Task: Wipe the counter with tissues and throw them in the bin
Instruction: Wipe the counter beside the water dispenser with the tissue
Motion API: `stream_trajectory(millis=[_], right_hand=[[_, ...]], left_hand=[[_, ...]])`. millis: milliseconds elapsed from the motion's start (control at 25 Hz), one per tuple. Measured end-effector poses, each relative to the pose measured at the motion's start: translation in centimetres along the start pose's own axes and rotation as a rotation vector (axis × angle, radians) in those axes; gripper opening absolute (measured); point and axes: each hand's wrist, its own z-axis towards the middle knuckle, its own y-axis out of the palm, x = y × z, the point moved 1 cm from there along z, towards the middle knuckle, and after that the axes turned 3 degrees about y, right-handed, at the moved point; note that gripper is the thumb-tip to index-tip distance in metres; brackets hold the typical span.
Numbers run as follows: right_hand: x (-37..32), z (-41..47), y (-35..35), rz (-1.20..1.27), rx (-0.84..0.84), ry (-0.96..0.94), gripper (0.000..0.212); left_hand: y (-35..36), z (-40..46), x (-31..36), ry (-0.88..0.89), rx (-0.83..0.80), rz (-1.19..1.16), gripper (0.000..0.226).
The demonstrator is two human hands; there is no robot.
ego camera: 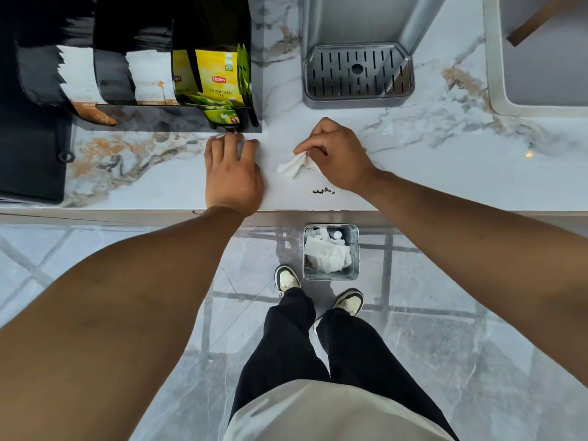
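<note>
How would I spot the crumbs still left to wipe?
Start at the marble counter, at its front edge above the metal bin on the floor. The crumbs are a dark speckled cluster just below the right hand holding the tissue.

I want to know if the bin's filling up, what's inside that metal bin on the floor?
The bin holds crumpled white tissues and a small white round item at its far edge. Anything beneath the tissues is covered.
</note>
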Motion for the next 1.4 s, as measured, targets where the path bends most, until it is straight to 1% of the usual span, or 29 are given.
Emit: stream_trajectory(millis=[240, 320, 400, 440, 520, 600, 680, 840, 1000, 1160, 1240, 1320, 1360, 1400], right_hand=[[0.9, -5.8, -0.2, 0.034, -0.061, -0.072, 0.026], [1.1, -8.4, -0.7, 0.042, -0.133, -0.043, 0.026], [1.3, -10.0, -1.4, 0.060, -0.200, 0.024, 0.026], [1.2, -10.1, -2.0, 0.090, -0.179, 0.061, 0.026], [0.8, -8.6, -3.1, 0.156, -0.045, 0.109, 0.025], [0.3, -5.6, -4.0, 0.143, 0.078, 0.093, 0.025], [0.2, -2.3, -4.4, 0.092, 0.149, 0.067, 0.027], [0.5, 1.3, -3.1, -0.010, 0.161, 0.062, 0.029], [1.0, -0.2, -1.4, -0.025, 0.169, 0.000, 0.028], [1.9, -4.3, -1.2, 0.011, 0.080, -0.029, 0.028], [1.9, -6.6, -1.1, 0.036, -0.024, -0.046, 0.028], [1.8, -8.5, -1.3, 0.032, -0.170, -0.061, 0.027], [1.7, -9.1, -1.6, 0.023, -0.213, -0.067, 0.027], [1.9, -9.2, -2.2, 0.024, -0.200, -0.067, 0.027]], left_hand=[[-0.2, 0.1, 0.0, -0.007, -0.025, 0.006, 0.041], [-0.3, 0.0, 0.1, -0.005, -0.036, 0.009, 0.041], [-0.4, -0.1, 0.2, -0.004, -0.032, 0.014, 0.040], [-0.3, 0.0, 0.2, -0.003, -0.026, 0.017, 0.039], [-0.3, 0.0, 0.1, -0.004, -0.025, 0.018, 0.038], [-0.3, -0.1, 0.2, -0.006, -0.018, 0.013, 0.038], [-0.2, 0.0, 0.2, 0.001, -0.001, 0.009, 0.038], [0.1, 0.1, 0.0, 0.012, 0.026, 0.006, 0.038], [0.4, 0.0, -0.2, 0.022, 0.048, -0.002, 0.038], [0.4, 0.0, -0.2, 0.015, 0.039, 0.009, 0.039], [0.4, 0.1, -0.3, 0.016, 0.027, 0.007, 0.039], [0.4, 0.1, -0.2, 0.014, 0.021, 0.010, 0.040], [0.4, 0.1, -0.2, 0.015, 0.020, 0.017, 0.040], [0.4, 0.0, -0.2, 0.015, 0.019, 0.018, 0.040]])
